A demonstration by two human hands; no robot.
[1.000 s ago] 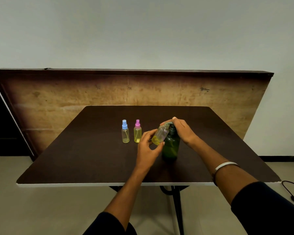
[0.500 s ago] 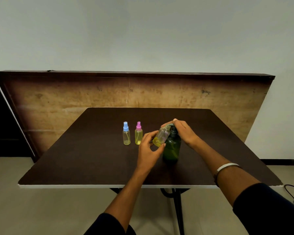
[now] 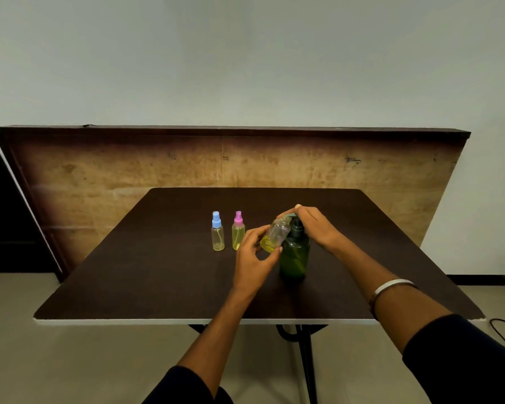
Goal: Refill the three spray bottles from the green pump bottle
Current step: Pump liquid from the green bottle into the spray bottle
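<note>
Beside the unlabelled green pump bottle [image 3: 294, 255], left hand [image 3: 252, 258] pinches an open spray bottle [image 3: 274, 238]; right hand [image 3: 315, 225] presses the pump.

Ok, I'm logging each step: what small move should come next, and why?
Probably press the pump down: the right hand rests on the dark green pump bottle's head, while the left hand holds the uncapped clear small bottle tilted at its spout.

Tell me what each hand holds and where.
Left hand grips the tilted uncapped clear spray bottle near its base; right hand presses the green pump bottle head.
</note>
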